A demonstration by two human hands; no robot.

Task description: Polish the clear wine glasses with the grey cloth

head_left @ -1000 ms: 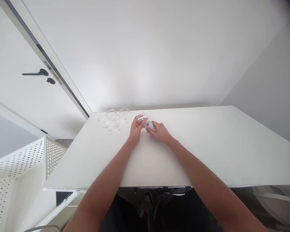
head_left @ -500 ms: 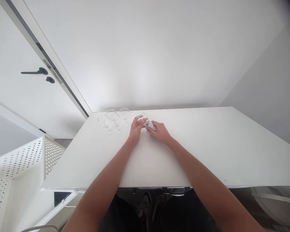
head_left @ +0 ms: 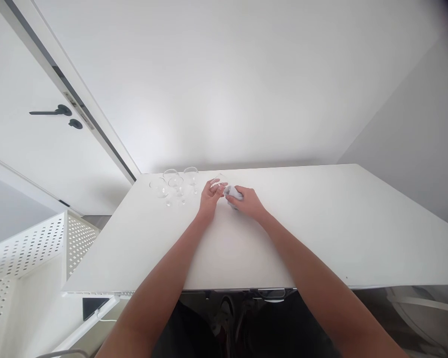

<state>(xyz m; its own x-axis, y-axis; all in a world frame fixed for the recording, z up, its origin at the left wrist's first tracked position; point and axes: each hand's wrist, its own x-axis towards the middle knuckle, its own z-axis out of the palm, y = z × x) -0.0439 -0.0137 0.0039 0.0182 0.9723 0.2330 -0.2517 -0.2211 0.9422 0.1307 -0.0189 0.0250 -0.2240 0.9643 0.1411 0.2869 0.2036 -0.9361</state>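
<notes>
Near the back middle of the white table [head_left: 224,248], my left hand [head_left: 210,195] is closed around the bowl of a clear wine glass [head_left: 219,178]. The glass is tilted, and its stem side points toward my right hand [head_left: 246,200]. That hand grips a light grey cloth [head_left: 234,193], pressed against the lower part of the glass. Cloth and fingers hide the stem and foot. Left of my hands, several clear stemmed wine glasses [head_left: 159,187] stand upright in a close group.
A white wall [head_left: 224,99] rises behind the table. At the left is a door with a black handle [head_left: 52,110]. White perforated panels [head_left: 80,241] stand beside the table's left edge. A pale curved chair part [head_left: 429,304] shows at lower right.
My hands stay nearly in place. The cloth has shifted slightly at the lower part of the glass, and the whole view has moved a little.
</notes>
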